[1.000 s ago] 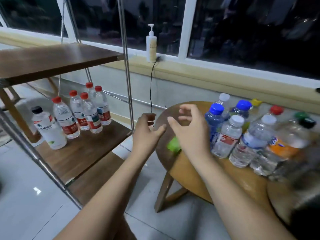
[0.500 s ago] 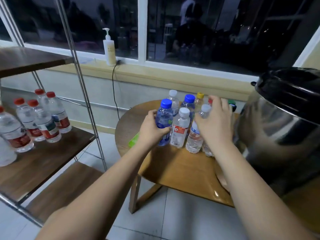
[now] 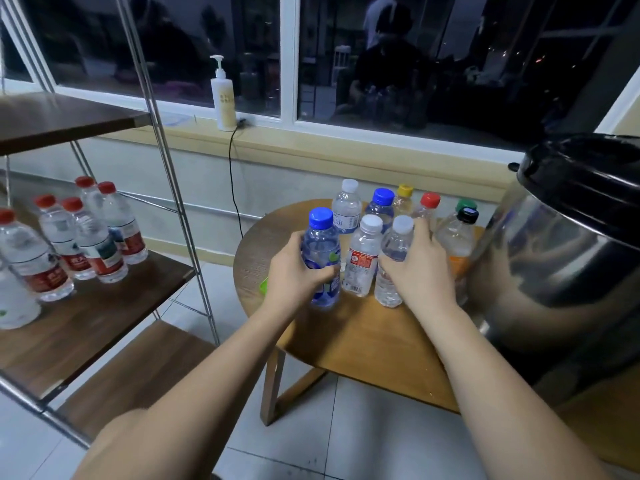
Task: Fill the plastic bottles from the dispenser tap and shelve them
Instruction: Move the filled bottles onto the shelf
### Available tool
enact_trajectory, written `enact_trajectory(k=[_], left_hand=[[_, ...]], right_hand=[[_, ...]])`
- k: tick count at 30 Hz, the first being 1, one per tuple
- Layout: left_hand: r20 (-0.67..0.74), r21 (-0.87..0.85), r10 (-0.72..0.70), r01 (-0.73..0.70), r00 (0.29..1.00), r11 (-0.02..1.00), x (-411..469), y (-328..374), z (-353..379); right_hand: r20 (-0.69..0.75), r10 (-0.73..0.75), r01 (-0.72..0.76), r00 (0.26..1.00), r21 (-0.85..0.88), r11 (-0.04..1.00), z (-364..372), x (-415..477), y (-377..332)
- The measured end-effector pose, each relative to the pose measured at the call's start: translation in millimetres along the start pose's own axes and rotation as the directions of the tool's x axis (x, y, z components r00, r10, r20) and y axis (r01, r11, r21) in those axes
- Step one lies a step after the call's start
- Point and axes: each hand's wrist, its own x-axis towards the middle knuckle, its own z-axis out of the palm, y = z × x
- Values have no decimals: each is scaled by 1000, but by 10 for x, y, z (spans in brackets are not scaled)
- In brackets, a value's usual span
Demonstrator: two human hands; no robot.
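Left hand [image 3: 294, 275] grips blue-capped bottle [image 3: 322, 258] near round table [image 3: 346, 341] left edge; right hand [image 3: 415, 271] clasps white-capped bottle [image 3: 394, 251].

On my monitor, the person wearing the camera showed as two arms only. The left hand [image 3: 294, 273] and the right hand [image 3: 417, 271] were bare, and both wrists were bare as well. The left forearm [image 3: 194, 393] and the right forearm [image 3: 485, 375] ran uncovered along all their visible length, down to the lower edge of the view. The wide lens drew them thick near that edge and slim at the wrists. The skin looked smooth; the fingernails were too small for me to judge.
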Motion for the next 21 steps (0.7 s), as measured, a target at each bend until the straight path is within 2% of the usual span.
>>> enact_trajectory(k=[3,7,10,14,21], left_hand=[[-40,-22,7,-8,999,1000,-178,-43,-230],[-129,-60,-51,43,990,997,-356,-164,-650],[-217,-59,-102,91,971,994,-445,-324,-1014],[-312,-49,-152,144,938,988,-497,-671,-1539],[-545,17,-235,291,805,957,-564,-1493,-2462]], right_hand=[[-24,-34,34,999,5,999,1,-43,-18],[-87,-107,108,990,5,994,-53,-187,-326],[-96,-180,191,979,118,974,-26,-246,-742],[5,-228,208,974,388,898,302,-278,-1368],[145,-393,244,908,581,777,1595,-438,-2379]])
